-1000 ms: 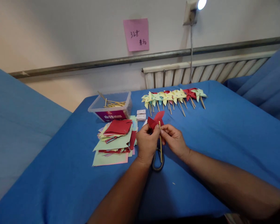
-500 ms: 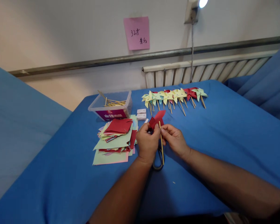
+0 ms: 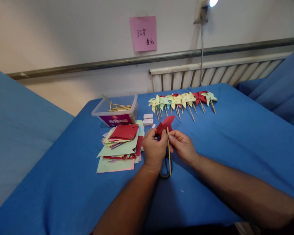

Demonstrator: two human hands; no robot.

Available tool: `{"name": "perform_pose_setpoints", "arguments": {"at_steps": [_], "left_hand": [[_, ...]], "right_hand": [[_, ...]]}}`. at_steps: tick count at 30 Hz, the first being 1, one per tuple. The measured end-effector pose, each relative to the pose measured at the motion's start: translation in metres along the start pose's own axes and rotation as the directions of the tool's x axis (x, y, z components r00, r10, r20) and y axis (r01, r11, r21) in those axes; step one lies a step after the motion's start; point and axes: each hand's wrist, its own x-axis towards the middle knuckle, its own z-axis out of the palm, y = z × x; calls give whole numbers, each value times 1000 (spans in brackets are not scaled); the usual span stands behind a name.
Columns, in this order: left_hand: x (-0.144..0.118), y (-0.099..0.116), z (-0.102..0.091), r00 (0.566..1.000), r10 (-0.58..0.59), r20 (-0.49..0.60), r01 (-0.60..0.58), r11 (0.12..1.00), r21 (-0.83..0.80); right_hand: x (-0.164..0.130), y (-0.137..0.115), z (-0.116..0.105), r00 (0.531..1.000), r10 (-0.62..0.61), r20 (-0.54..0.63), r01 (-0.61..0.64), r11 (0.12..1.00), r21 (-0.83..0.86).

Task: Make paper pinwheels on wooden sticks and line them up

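Observation:
My left hand [image 3: 155,148] and my right hand [image 3: 183,146] meet above the blue cloth, both pinching a red paper pinwheel [image 3: 165,124] at its centre. A thin wooden stick [image 3: 169,156] hangs down from the pinwheel between my hands; my right fingers grip its upper part. Black scissor handles [image 3: 164,171] lie on the cloth just under my left wrist, mostly hidden.
A stack of red, green and pink paper squares [image 3: 120,148] lies left of my hands. Behind it stand a clear plastic box of sticks [image 3: 116,111] and two small white boxes [image 3: 148,119]. A row of finished pinwheels [image 3: 183,101] lies at the back. The blue-covered table [image 3: 235,137] extends right.
The stick's lower end has swung slightly back and forth between my hands. Both hands stay in the same place on the red pinwheel.

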Motion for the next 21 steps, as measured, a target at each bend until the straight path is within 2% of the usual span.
{"name": "perform_pose_setpoints", "arguments": {"at_steps": [14,21], "left_hand": [[-1,1,-1,999,35,-7,-35,999,8],[0,0,1,1000,15,0,-15,1000,6]], "right_hand": [[-1,-7,4,999,-4,-40,1,997,-74],[-1,-5,3,999,-11,-44,6,994,-109]]}}
